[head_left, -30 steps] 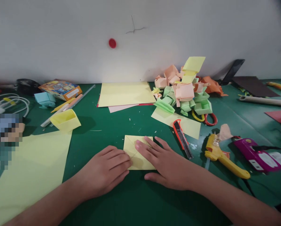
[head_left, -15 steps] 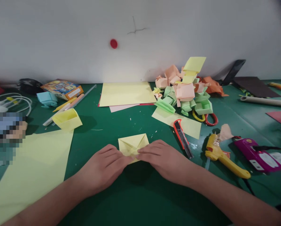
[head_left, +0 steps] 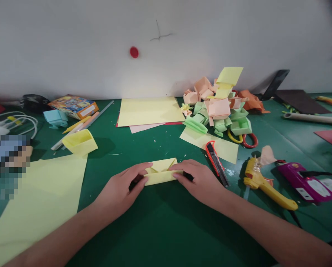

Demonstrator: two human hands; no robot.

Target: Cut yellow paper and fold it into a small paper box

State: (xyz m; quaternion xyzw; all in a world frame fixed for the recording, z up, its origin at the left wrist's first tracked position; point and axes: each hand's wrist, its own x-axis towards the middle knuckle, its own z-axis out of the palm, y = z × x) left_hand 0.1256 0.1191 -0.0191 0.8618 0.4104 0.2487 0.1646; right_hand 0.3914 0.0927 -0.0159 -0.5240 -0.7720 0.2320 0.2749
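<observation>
A small folded piece of yellow paper (head_left: 159,178) is between my hands at the middle of the green table. Its near edge stands up as a strip, and triangular creases show behind it. My left hand (head_left: 128,181) pinches the left end between thumb and fingers. At the right end, my right hand (head_left: 196,177) grips it the same way. To the right of that hand lies an orange and black utility knife (head_left: 216,163).
Folded green and pink paper pieces (head_left: 218,109) are heaped at the back right, with scissors (head_left: 249,141) beneath. A yellow glue gun (head_left: 268,183) and purple power adapter (head_left: 307,182) lie right. Left are a large yellow sheet (head_left: 43,196) and a folded yellow paper piece (head_left: 81,142).
The near side of the yellow paper has been raised into an upright strip. My hands have moved apart from its middle to its two ends.
</observation>
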